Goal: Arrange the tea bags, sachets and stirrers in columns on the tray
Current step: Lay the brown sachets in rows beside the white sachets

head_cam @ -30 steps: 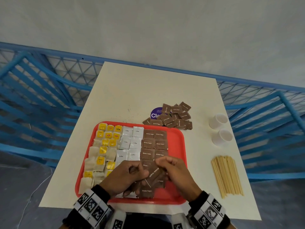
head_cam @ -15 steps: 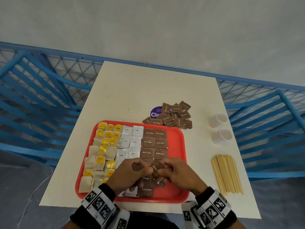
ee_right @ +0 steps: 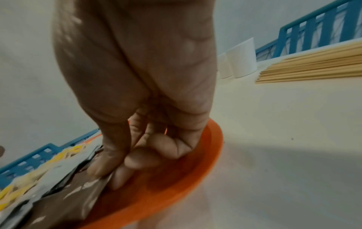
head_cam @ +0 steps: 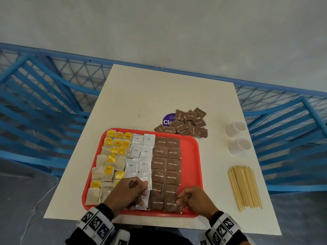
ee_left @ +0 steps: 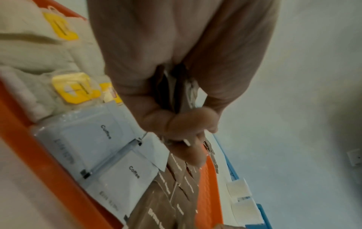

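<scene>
- Three bands fill the left and middle of the red tray (head_cam: 192, 156): tea bags (head_cam: 109, 167) at the far left, white coffee sachets (head_cam: 139, 156) next, brown sugar sachets (head_cam: 166, 165) after them, with a bare strip on the tray's right side.
- Your left hand (head_cam: 126, 193) hovers over the near coffee sachets; the left wrist view shows its thumb and fingers (ee_left: 194, 122) clamped on a thin stack of sachets held edge-on.
- Your right hand (head_cam: 196, 199) sits at the near right corner of the brown band, thumb and forefinger (ee_right: 101, 162) nipping the edge of the last brown sachet as it lies on the tray.
- These packets look light, flat and slick, so I judge they will slide or fan out if nudged; take each by a sealed edge, not the filled middle.
- Beyond the tray's far edge, a loose pile of brown sachets (head_cam: 187, 124) waits on the table (head_cam: 159, 94).
- Two white cups (head_cam: 238, 137) stand farther right.
- The wooden stirrers (head_cam: 245, 187) lie bundled at the far right, off the tray; thin and stiff, they likely roll, so pinch several together at mid-length.
</scene>
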Tool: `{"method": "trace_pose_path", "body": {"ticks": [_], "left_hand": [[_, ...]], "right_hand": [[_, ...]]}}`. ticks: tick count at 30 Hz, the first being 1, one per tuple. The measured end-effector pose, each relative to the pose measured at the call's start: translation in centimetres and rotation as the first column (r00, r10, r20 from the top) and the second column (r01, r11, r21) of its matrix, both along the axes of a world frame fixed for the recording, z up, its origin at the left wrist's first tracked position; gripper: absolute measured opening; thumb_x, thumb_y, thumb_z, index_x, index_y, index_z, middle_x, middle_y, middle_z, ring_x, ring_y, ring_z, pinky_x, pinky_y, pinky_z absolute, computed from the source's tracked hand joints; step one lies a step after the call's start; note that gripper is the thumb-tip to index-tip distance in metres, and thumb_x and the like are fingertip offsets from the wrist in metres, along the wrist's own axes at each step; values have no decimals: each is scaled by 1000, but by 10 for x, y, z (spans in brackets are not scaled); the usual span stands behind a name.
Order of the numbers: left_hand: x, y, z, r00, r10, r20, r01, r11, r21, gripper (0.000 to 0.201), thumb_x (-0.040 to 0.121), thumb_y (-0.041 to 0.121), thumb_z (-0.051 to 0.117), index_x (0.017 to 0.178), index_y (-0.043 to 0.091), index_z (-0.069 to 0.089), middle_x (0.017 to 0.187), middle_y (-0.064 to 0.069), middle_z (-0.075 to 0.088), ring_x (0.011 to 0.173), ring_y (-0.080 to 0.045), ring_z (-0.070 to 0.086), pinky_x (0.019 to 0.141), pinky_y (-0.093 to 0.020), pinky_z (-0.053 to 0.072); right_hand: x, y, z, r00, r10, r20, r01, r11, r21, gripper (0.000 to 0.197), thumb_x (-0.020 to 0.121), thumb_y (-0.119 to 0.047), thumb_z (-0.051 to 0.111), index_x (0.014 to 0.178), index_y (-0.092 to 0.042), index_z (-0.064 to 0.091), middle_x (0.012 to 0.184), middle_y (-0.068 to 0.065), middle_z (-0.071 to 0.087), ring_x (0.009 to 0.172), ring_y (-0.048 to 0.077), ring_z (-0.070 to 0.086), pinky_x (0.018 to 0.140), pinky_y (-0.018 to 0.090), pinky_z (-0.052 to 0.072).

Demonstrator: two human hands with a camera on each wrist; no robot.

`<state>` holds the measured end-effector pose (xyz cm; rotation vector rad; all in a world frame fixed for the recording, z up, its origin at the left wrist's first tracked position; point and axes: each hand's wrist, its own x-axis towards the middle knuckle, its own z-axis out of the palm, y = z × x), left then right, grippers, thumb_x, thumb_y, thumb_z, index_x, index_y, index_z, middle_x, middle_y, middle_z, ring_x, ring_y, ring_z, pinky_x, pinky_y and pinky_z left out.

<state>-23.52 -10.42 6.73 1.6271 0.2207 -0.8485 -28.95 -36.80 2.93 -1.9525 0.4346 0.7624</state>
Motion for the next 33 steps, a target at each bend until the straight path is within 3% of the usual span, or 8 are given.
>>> {"method": "trace_pose_path", "body": {"ticks": [3,6,10,13,18,23,30,33], "left_hand": [[0,-2,4,997,35,-67,-37,998,-44,39,96,34,62,97,-4,63,82,-12,71,63,-26,66,43,-22,41],[2,-5,8,985,84,-152,-103,987,-119,40,97,37,57,104,-2,65,85,-13,71,69,-26,67,45,-24,45],[5,-11,15,922,145,-358,-271,904,-332,26,100,11,49,121,3,64,108,-20,72,91,-35,71,59,-36,60],[5,-14,19,904,86,-419,-294,837,-462,34,98,-4,46,127,5,62,125,-24,66,112,-44,65,81,-52,59],[4,-26,31,985,-10,-173,-54,932,-358,25,93,8,64,118,5,63,113,-19,72,97,-39,72,68,-45,63],[3,-25,36,995,-32,98,49,984,-172,19,95,14,64,91,-2,53,68,-13,68,60,-27,70,41,-27,51],[4,-14,40,975,-103,199,136,978,-157,38,99,27,57,87,-8,54,62,-22,63,47,-22,62,39,-24,43],[5,-14,39,977,-50,207,90,978,-190,34,99,27,56,88,-5,59,64,-22,63,48,-23,61,39,-24,43]], "right_hand": [[1,4,-8,996,-90,-8,90,996,7,19,80,8,73,74,-8,63,52,-6,65,41,2,49,47,20,40],[1,7,-8,997,-73,38,77,991,-110,30,67,-10,88,71,-15,59,54,-9,59,41,-1,47,45,14,39],[6,8,5,983,-36,180,85,959,-272,40,65,-32,89,68,-20,51,59,-9,57,48,2,45,49,14,39],[17,17,33,942,-18,335,92,975,-205,31,79,-42,79,68,-22,58,58,-16,59,55,0,48,56,15,40],[29,42,67,954,-44,295,5,991,132,31,79,-55,73,93,-27,72,79,-5,70,70,5,60,68,23,49],[33,48,75,950,-260,171,188,918,349,14,76,-14,84,83,-11,73,71,3,68,59,8,58,56,20,46],[35,46,86,892,-276,357,193,948,253,14,78,-19,83,69,-14,73,57,-5,61,55,10,50,55,22,42],[36,46,83,855,-334,397,265,939,219,32,73,-41,84,64,-15,67,59,-1,60,56,10,50,55,23,42]]}}
